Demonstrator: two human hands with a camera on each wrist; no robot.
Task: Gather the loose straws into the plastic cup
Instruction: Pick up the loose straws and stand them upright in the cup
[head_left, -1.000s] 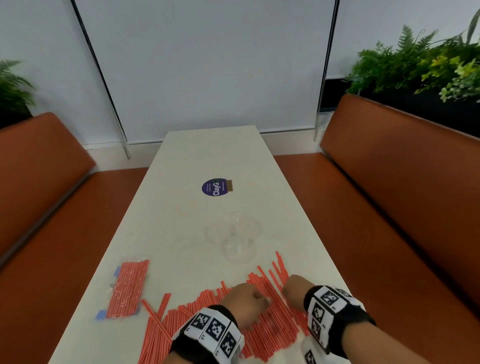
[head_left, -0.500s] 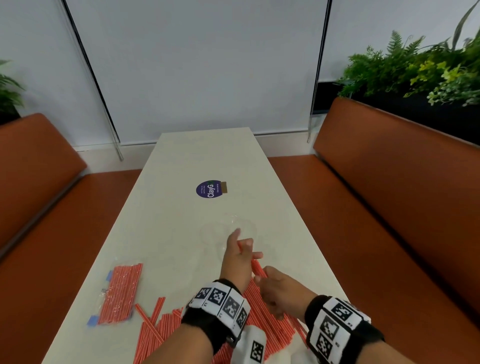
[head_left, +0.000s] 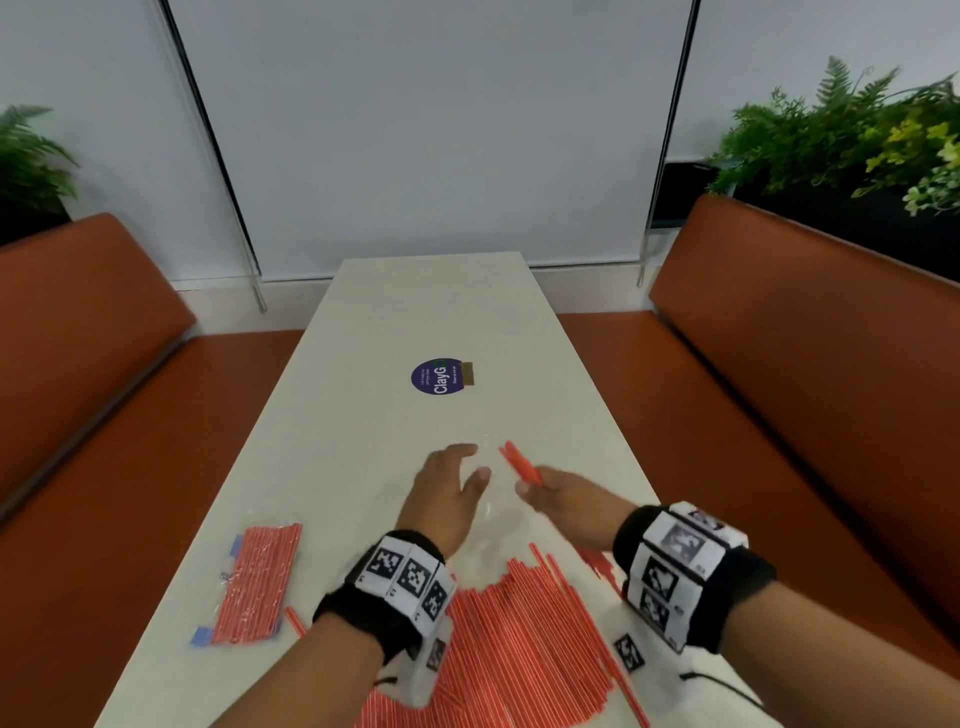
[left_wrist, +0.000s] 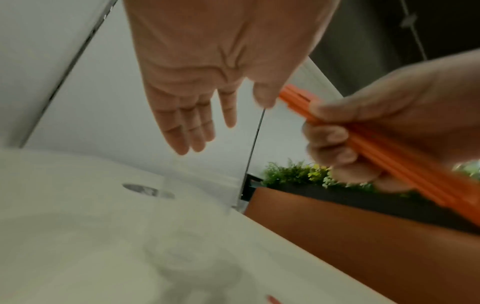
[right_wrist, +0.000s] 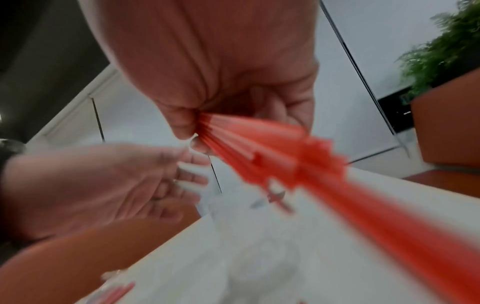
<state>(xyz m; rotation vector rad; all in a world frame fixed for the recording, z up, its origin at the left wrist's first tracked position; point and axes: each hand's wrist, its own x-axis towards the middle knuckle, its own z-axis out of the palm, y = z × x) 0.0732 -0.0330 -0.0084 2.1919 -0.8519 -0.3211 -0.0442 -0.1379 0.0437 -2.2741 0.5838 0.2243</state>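
Fingers (right_wrist: 182, 121) pinch straws (right_wrist: 259, 148); sticker (head_left: 439, 376) reads "ClayG".

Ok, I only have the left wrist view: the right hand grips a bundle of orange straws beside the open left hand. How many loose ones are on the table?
Observer: Many. A wide pile of loose red straws lies at the near end of the white table, under both wrists.
Operator: Any other straws out there?
Observer: Yes. A clear plastic packet of red straws lies flat to the left of the left hand, apart from the pile.
Operator: And the bundle's back end?
Observer: The right wrist view shows it. Behind the grip of the right hand, the bundle of orange straws fans out with uneven ends.
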